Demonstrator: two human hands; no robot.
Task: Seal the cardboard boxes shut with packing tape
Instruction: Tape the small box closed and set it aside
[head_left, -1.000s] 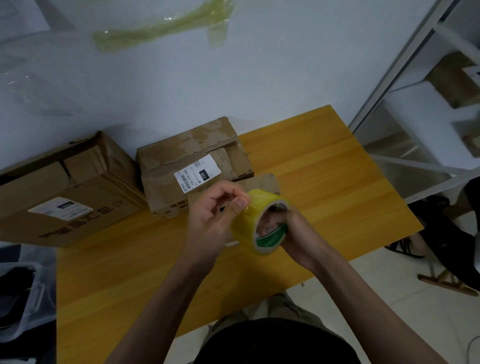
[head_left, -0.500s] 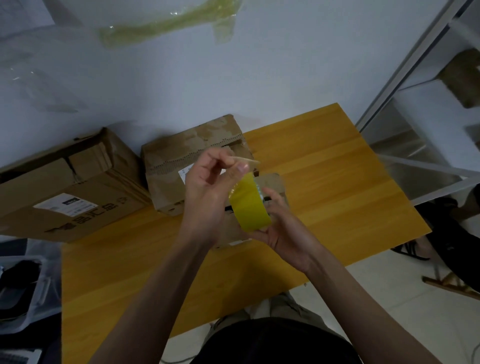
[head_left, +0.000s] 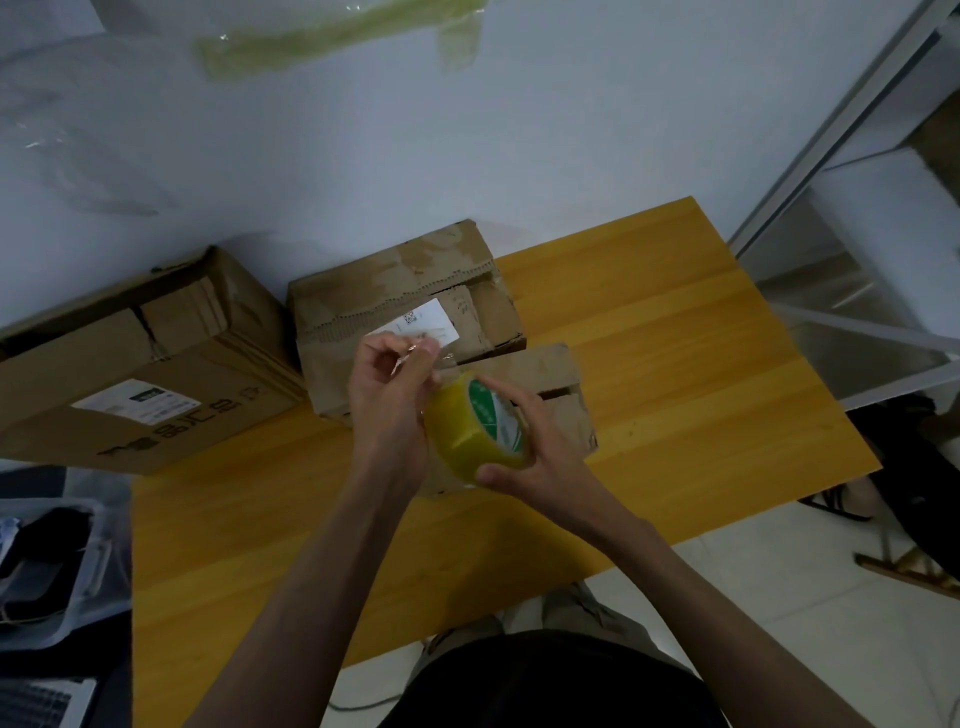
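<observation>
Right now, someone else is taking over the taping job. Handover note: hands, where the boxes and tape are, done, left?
Right hand: grips the yellow tape roll, held above the small box.
Left hand: its fingers pinch the free tape end pulled off the roll.
Boxes: small box nearest on the wooden table, flap seam still open; medium box behind it by the wall; large box on the left.
Done: tape end started. No fresh tape visible on any box.
Left: lay the strip along the small box's seam, then tape the other two.
</observation>
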